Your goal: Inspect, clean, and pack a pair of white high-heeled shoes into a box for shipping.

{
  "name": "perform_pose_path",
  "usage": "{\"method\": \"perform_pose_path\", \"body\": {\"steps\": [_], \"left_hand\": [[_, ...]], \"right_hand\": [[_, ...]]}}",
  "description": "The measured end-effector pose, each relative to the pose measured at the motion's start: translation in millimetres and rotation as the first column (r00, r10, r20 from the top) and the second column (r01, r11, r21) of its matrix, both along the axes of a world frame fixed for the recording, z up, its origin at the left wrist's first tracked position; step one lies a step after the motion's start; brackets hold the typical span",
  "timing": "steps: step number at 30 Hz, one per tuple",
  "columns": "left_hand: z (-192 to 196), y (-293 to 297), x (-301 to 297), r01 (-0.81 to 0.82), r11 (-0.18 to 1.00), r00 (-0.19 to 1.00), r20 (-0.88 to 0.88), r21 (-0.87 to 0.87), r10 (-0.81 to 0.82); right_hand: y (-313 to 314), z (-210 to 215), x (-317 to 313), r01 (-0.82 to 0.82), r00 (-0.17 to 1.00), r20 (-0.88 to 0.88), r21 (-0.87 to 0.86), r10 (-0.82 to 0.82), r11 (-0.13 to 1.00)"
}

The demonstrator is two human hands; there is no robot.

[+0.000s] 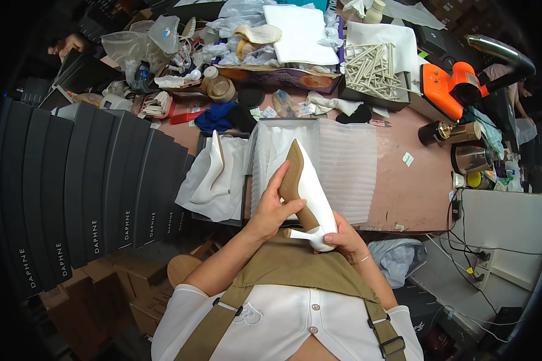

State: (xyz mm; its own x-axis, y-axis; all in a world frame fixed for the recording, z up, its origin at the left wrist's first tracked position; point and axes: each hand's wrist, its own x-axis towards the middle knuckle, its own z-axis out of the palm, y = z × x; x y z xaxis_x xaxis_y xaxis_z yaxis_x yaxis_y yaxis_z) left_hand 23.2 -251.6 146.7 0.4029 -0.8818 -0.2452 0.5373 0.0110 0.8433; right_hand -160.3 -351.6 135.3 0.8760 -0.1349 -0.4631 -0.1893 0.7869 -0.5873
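Pink tabletop (403,186) fills the middle, cluttered toward twelve o'clock. Dark shoeboxes (84,180) fan out at nine. Just left of centre, an open box (220,180) cradles one white shoe in paper. Dead centre, the white high-heeled shoe (312,186) is up, sole showing: left hand (272,207) wrapped around its side, right hand (342,239) clasping the heel end at five.

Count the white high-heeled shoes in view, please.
2. One white high-heeled shoe is held sole-up by the left hand and the right hand. The other white shoe lies on white wrapping paper in an open box. More may be hidden inside closed boxes.
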Motion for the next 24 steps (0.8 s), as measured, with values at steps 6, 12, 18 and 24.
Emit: {"method": "perform_pose_path", "body": {"steps": [6,12,18,24], "left_hand": [[-23.4,4.6,13.0,-0.017,0.986,0.879,0.472,0.168,-0.065],[4.6,50.5,82.0,0.315,0.684,0.463,0.523,0.658,-0.716],[6.8,49.8,79.7,-0.14,0.923,0.751,0.646,0.36,-0.138],[-22.3,24.2,72.9,-0.129,0.969,0.16,0.969,0.209,-0.188]], "right_hand": [[8.2,2.9,10.0,-0.051,0.998,-0.051,-0.188,0.042,0.981],[6.9,-7.3,3.2,-0.081,0.996,-0.042,-0.221,0.073,0.972],[5.1,-3.3,9.5,-0.081,0.997,-0.015,-0.187,0.08,0.979],[-6.1,9.1,-2.2,-0.199,0.98,-0.063,-0.337,0.189,0.92]]}}
